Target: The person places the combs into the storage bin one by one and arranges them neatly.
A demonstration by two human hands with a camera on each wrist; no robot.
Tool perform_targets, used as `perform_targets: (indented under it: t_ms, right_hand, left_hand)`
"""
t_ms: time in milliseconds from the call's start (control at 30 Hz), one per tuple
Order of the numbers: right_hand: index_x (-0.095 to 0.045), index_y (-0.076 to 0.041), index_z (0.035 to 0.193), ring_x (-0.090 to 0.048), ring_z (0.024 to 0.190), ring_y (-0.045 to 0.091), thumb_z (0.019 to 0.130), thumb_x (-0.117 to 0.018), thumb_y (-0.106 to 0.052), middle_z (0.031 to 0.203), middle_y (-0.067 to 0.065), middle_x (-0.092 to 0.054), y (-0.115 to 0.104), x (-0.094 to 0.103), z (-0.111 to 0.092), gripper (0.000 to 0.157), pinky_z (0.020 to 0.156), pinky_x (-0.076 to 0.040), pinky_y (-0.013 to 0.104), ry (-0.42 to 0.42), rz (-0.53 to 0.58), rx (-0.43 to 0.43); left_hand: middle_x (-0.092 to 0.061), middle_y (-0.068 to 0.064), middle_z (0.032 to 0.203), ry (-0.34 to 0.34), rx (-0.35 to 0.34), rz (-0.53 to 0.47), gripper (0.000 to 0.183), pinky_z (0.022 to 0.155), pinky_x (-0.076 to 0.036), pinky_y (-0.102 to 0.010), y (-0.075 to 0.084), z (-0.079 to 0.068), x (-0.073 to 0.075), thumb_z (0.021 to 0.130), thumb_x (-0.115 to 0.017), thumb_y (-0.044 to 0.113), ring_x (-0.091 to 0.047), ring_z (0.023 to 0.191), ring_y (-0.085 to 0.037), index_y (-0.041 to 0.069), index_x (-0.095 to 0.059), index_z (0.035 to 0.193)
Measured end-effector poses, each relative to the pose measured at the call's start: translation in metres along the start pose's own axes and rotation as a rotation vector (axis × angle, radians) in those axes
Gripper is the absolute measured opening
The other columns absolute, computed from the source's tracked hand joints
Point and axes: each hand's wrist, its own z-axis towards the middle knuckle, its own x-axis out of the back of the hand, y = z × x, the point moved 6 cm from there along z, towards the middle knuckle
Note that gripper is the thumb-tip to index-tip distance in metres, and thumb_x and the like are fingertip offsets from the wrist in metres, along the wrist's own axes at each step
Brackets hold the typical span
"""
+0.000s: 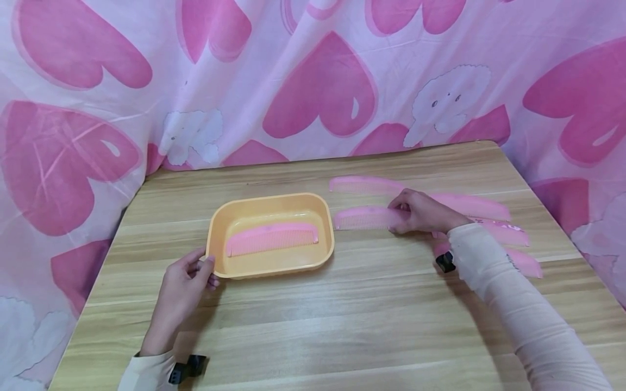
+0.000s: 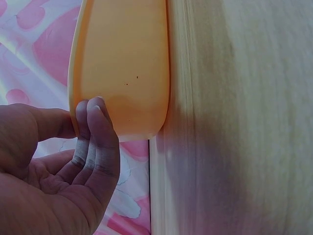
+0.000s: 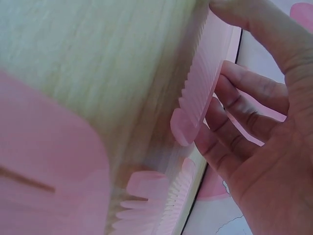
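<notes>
A pale orange plastic basin (image 1: 269,265) sits on the wooden table, left of centre in the head view. One pink comb (image 1: 274,239) lies inside it, teeth towards the person. My left hand (image 1: 178,290) pinches the basin's near left corner, thumb on one side of the wall and fingers on the other; the left wrist view shows the fingers against the outer wall (image 2: 124,58). To the basin's right, my right hand (image 1: 424,210) grips the right end of another pink comb (image 1: 362,219). In the right wrist view this comb (image 3: 208,73) is tilted between thumb and fingertips.
Another pink comb (image 1: 364,184) lies behind the gripped one. Several more combs, including this one (image 1: 471,206), lie at the right, partly hidden by the right forearm (image 1: 518,304). A pink heart-patterned curtain (image 1: 318,92) hangs along the table's back edge.
</notes>
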Motion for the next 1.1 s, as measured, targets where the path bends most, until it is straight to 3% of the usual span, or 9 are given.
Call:
perform_targets:
  t_ms: [233, 767, 1100]
  right_hand:
    - [-0.069, 0.006, 0.113, -0.055, 0.093, 0.024, 0.076, -0.088, -0.018, 0.103, 0.013, -0.063, 0.0018, -0.0007, -0.0016, 0.048, 0.085, -0.050, 0.042, -0.005, 0.026, -0.004]
    - [-0.068, 0.002, 0.111, -0.054, 0.087, 0.020, 0.074, -0.090, -0.024, 0.097, 0.008, -0.062, 0.0073, -0.0040, -0.0040, 0.049, 0.073, -0.050, 0.028, -0.019, 0.069, -0.038]
    - [-0.067, 0.001, 0.110, -0.054, 0.081, 0.020, 0.074, -0.090, -0.023, 0.092, 0.008, -0.063, 0.0078, -0.0011, -0.0036, 0.049, 0.069, -0.050, 0.027, -0.034, 0.115, -0.074]
  left_hand:
    - [-0.067, -0.017, 0.090, 0.001, 0.008, -0.007, 0.045, 0.065, -0.061, -0.028, -0.0008, 0.0002, -0.0002, 0.107, -0.052, 0.019, -0.067, 0.073, -0.016, -0.005, -0.050, 0.144]
    - [-0.067, -0.017, 0.092, -0.005, 0.018, -0.012, 0.046, 0.066, -0.062, -0.028, -0.0026, -0.0005, -0.0010, 0.107, -0.052, 0.020, -0.067, 0.073, -0.015, -0.006, -0.048, 0.145]
    - [-0.067, -0.017, 0.091, -0.007, 0.018, 0.003, 0.048, 0.065, -0.061, -0.028, -0.0010, 0.0004, -0.0011, 0.107, -0.051, 0.023, -0.067, 0.073, -0.017, -0.004, -0.048, 0.146]
